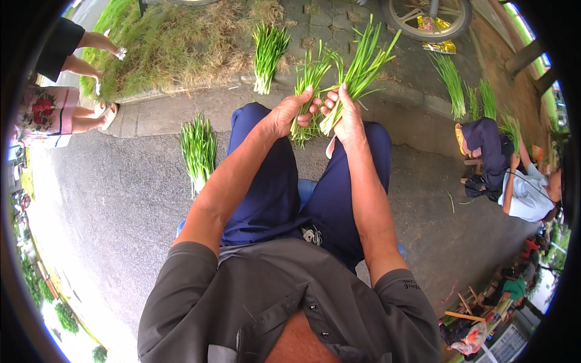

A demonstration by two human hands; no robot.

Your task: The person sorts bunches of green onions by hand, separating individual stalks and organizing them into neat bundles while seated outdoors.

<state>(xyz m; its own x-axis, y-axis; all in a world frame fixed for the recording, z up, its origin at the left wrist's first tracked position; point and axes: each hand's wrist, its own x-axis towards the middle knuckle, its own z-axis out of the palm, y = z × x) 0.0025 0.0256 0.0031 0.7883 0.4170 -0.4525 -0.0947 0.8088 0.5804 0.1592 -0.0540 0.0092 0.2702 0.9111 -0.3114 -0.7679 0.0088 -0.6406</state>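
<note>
Both hands are raised close together above my knees. My left hand (pixel 295 111) is closed around a small bunch of green garlic chives (pixel 313 72), their leaves pointing away from me. My right hand (pixel 345 111) grips a larger, fanned-out bunch of green garlic chives (pixel 363 63) by the pale stems, which stick out below the fingers. More green stalks (pixel 303 138) show beneath the hands, between my knees; whether they are held I cannot tell. One bundle of chives (pixel 268 59) lies on the kerb ahead, and another bundle (pixel 199 152) lies on the asphalt beside my left knee.
A motorcycle wheel (pixel 426 20) stands beyond the kerb near a yellow packet (pixel 438 45). At right, a seated person (pixel 522 190) holds greens, with chive bundles (pixel 451 86) nearby. Two people's legs (pixel 88 115) are at upper left, beside grass (pixel 181 50).
</note>
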